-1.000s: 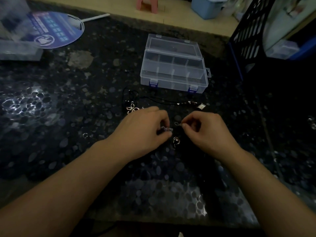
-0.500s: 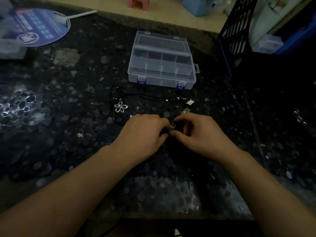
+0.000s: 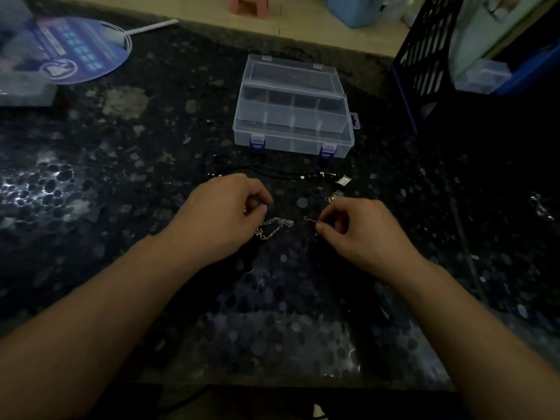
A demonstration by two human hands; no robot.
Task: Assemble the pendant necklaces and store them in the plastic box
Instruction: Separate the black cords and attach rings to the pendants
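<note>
My left hand (image 3: 225, 215) has its fingers curled round a thin silver chain (image 3: 275, 227), which trails out to the right of it. My right hand (image 3: 357, 228) pinches a small metal clasp (image 3: 309, 219) between thumb and forefinger, a short gap from the chain's free end. Both hands hover over the dark speckled table. Behind them a black cord necklace (image 3: 272, 172) with small beads lies stretched out. The clear plastic box (image 3: 292, 140) stands open further back, its divided compartments facing up.
A small white piece (image 3: 345, 180) and some gold links (image 3: 333, 196) lie right of the cord. A round blue fan (image 3: 75, 50) lies far left beside a clear container (image 3: 24, 92). A black crate (image 3: 430, 56) stands at the right.
My hands, which were touching over the small parts, have drawn apart. The chain now shows stretched from my left hand and the clasp from my right.
</note>
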